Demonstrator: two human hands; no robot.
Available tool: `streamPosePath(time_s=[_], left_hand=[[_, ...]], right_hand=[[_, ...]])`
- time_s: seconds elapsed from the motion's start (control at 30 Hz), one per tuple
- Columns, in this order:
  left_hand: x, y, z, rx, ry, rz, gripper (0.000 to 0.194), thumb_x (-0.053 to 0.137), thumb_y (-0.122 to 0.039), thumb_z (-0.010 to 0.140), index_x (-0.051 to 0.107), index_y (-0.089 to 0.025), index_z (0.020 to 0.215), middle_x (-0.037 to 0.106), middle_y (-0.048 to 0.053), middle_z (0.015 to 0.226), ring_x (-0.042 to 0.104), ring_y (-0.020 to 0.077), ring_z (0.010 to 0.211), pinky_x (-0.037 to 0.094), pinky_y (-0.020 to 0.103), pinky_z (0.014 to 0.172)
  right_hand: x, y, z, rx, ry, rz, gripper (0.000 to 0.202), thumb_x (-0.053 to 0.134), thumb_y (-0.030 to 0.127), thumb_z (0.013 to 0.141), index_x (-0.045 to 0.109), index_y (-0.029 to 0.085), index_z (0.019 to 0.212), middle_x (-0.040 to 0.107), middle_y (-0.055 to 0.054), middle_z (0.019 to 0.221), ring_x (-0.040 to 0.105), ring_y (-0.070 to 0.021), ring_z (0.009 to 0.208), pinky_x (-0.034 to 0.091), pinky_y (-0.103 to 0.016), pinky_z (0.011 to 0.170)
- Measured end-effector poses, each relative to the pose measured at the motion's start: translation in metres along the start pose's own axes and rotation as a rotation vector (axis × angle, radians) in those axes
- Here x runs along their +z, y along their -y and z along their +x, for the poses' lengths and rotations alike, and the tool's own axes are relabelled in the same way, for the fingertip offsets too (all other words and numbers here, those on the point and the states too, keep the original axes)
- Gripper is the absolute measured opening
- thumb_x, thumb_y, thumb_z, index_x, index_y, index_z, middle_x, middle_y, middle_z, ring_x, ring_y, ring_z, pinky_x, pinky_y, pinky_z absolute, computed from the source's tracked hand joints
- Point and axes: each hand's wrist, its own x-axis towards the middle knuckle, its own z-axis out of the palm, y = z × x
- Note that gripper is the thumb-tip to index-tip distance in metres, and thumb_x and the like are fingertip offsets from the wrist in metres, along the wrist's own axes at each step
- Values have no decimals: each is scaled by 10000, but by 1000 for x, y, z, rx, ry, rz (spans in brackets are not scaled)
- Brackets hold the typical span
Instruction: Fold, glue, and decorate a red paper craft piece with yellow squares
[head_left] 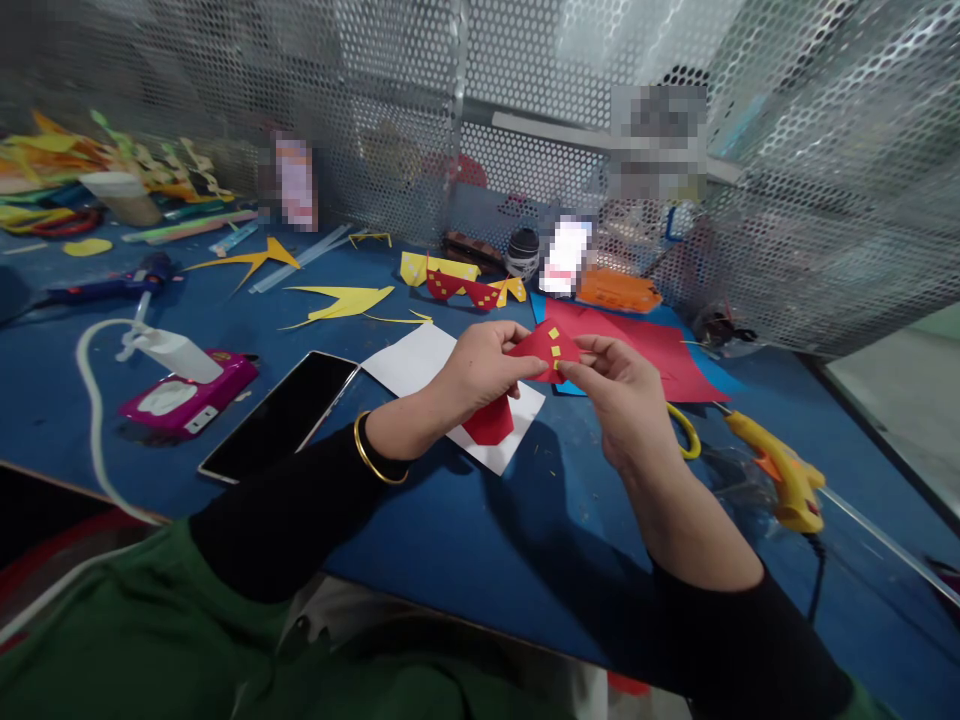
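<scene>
Between my two hands is a piece of red paper (534,345) with several small yellow paper squares (555,351) in a row on it. My left hand (480,365) pinches its left side between thumb and fingers. At the other side, my right hand (622,390) has its thumb at the lowest yellow square and its fingers at the paper's edge. Below my left hand, another part or piece of red paper (491,424) lies over a white sheet (412,357); whether it joins the held piece is hidden.
Left of the sheet lie a dark tablet (281,415) and a magenta power strip (191,395). A yellow glue gun (780,470) rests at the right, a blue one (112,285) at the far left. Yellow and red paper cutouts (461,285) stand behind; a perforated metal screen (525,60) closes the back.
</scene>
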Motion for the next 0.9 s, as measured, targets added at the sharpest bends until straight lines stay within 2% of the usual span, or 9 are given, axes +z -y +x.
streamPosePath(time_s=[0.2, 0.7, 0.9], left_hand=[[0, 0, -1, -6, 2, 18, 93, 694, -82, 792, 634, -145, 825, 641, -39, 652, 524, 55, 429, 439, 210, 473], [0, -2, -1, -24, -3, 25, 94, 688, -81, 789, 639, -143, 839, 647, -38, 687, 532, 58, 439, 451, 213, 476], [0, 0, -1, -19, 2, 18, 87, 689, -84, 794, 640, -145, 832, 645, -33, 672, 528, 58, 441, 448, 216, 481]], right_hand=[[2, 1, -1, 0, 4, 0, 370, 768, 284, 586, 621, 194, 913, 652, 29, 673, 670, -172, 652, 539, -348, 630], [2, 2, -2, 51, 22, 40, 388, 791, 263, 563, 636, 196, 912, 680, 20, 704, 677, -171, 673, 539, -338, 663], [3, 3, -2, 37, -18, 33, 378, 795, 294, 568, 641, 191, 898, 663, 22, 676, 658, -163, 649, 540, -341, 664]])
